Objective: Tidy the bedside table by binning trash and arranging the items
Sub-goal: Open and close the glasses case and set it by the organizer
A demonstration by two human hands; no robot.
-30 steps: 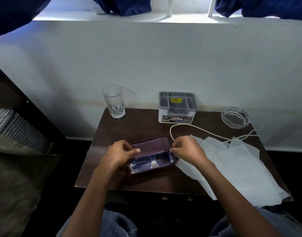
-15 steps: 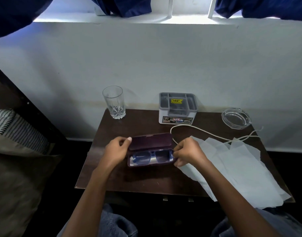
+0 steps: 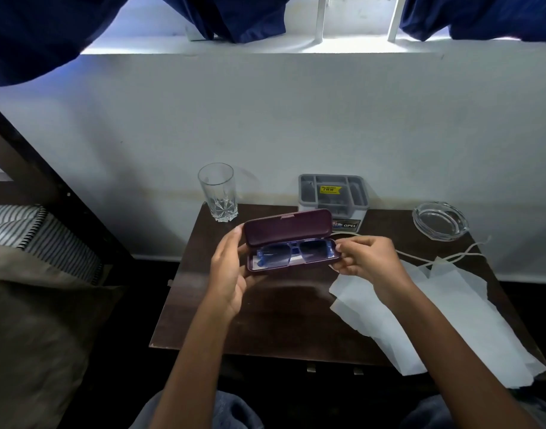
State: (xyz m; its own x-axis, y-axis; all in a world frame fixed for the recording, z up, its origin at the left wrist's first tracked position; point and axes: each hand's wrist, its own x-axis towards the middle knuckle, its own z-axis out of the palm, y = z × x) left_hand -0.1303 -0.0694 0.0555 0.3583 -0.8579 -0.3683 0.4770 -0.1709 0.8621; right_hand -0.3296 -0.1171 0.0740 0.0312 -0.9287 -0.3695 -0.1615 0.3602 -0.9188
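Observation:
A maroon glasses case point(image 3: 288, 227) is held up above the dark wooden bedside table point(image 3: 265, 323), its lid standing open. Blue-framed glasses point(image 3: 291, 250) lie inside it. My left hand point(image 3: 229, 274) grips the case's left end from below. My right hand point(image 3: 366, 258) pinches its right end between thumb and fingers. Several white tissue sheets point(image 3: 435, 320) lie spread over the table's right half, with a white cord point(image 3: 432, 258) looping across their far edge.
An empty drinking glass point(image 3: 217, 191) stands at the table's back left. A grey compartment organiser point(image 3: 333, 196) sits against the wall, a glass ashtray point(image 3: 440, 219) at the back right. A bed with a striped pillow point(image 3: 33, 233) borders the left.
The case rested on the table between both hands before. Both hands have now lifted it off the surface and raised it toward the organiser, lid still open.

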